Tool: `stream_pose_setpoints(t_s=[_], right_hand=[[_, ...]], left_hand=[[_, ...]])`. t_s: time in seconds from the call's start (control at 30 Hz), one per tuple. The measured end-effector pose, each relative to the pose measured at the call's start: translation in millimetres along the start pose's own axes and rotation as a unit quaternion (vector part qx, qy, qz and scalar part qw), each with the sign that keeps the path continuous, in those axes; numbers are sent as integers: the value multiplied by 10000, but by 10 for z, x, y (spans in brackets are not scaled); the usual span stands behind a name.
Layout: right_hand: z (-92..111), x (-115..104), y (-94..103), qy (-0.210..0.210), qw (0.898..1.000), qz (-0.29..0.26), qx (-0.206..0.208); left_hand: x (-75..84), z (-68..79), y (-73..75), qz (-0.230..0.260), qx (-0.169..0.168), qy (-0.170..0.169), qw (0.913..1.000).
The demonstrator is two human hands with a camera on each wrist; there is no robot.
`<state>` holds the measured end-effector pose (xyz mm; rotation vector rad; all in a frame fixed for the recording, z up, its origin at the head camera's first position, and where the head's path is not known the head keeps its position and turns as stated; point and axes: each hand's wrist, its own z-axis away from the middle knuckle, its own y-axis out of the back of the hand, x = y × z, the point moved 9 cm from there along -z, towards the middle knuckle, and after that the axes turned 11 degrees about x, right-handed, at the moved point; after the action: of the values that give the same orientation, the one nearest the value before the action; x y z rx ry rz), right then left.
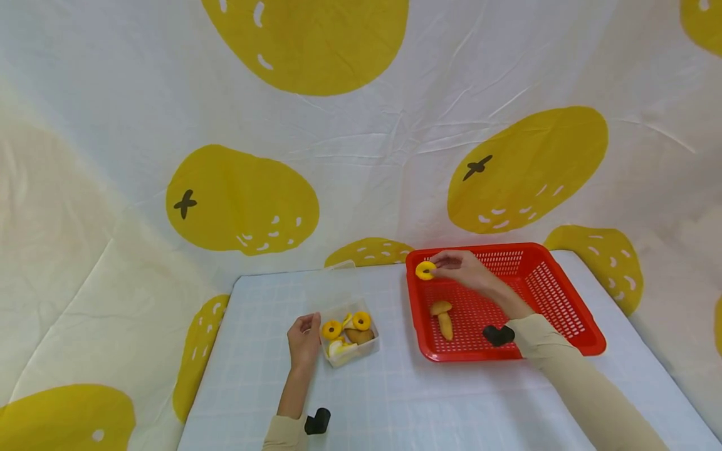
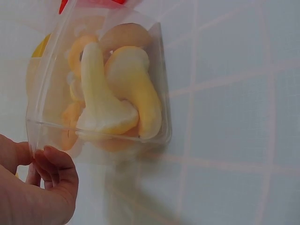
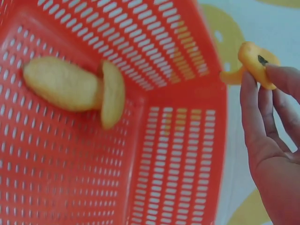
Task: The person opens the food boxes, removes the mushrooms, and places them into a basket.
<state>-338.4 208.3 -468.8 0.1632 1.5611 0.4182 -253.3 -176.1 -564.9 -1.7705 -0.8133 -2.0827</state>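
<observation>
My right hand pinches a yellow mushroom with a ringlike cap and dark centre. It is above the far left part of a red basket. In the right wrist view, thumb and fingertips hold its cap, and a short stem sticks out. Inside the basket lies a tan mushroom. My left hand pinches the left edge of a clear plastic box between thumb and fingers. Several mushrooms sit in the box, including a pale yellow one and a brown one.
A table with a pale checked cloth bears the box on the left and the basket on the right. Behind it hangs a white curtain with yellow fruit prints. A clear lid-like piece stands at the table's back edge.
</observation>
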Motion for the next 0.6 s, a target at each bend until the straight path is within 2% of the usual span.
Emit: stream_pose_setpoints(t_s=[0.27,0.6], right_hand=[[-34,176,119,-75,9982,543,229],[-150,497,8,-121,9953,959,-64]], left_hand=[[25,-28,10,37,63,-102,9999],[-3,-32,6,23,86,-15,10000]])
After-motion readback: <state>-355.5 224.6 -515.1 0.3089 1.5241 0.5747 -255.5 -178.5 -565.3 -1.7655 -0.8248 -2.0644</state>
